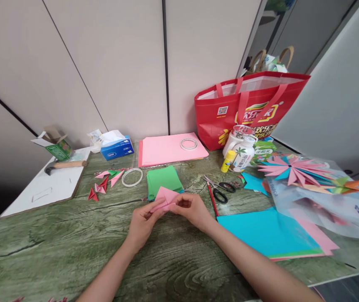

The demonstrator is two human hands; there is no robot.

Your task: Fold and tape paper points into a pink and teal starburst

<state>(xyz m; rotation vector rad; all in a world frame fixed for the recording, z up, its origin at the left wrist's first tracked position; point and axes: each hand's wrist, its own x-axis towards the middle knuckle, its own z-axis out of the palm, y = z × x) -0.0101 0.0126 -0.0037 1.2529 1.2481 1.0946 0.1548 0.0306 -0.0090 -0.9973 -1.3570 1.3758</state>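
A small folded piece of pink paper is held between both hands above the table, its pointed corner upward. My left hand pinches its left and lower edge between thumb and fingers. On the right side, my right hand grips the paper's edge with thumb and fingertips. Just behind the hands lies a stack of green paper squares, with blue sheets showing under it. Small folded paper pieces in red, pink and green lie to the left, beside a roll of tape.
Scissors, a red pencil and blue sheets lie right. Behind stand a glue stick, white bottles and a red bag. Pink sheets and a tissue box sit at the back; a hammer lies left.
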